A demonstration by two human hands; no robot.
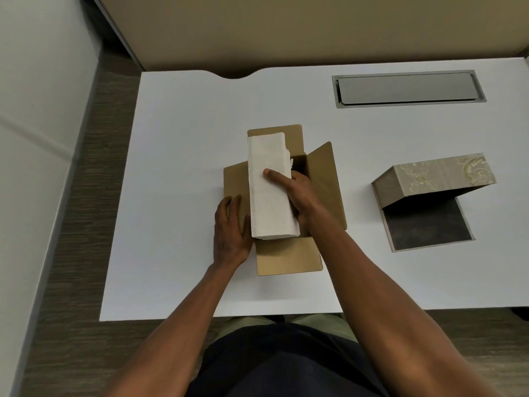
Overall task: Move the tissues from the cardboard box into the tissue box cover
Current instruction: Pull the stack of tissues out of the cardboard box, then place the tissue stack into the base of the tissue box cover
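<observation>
Dark clothing at the bottom edge of the frame lies nearest the lens, with both forearms reaching up to the centre. At the centre, the white stack of tissues (269, 187) is gripped by the right hand (297, 196), thumb laid across its top and fingers hidden under its right side; the stack stands above the open cardboard box (323, 184). The box's left flap is steadied by the left hand (232, 227), fingers curled at the edge. The lifting-out step appears to be in hand. Next, a carry to the right is called for, to the tissue box cover (435, 176), which lies hinged open at right of centre on the white table (183, 110).
</observation>
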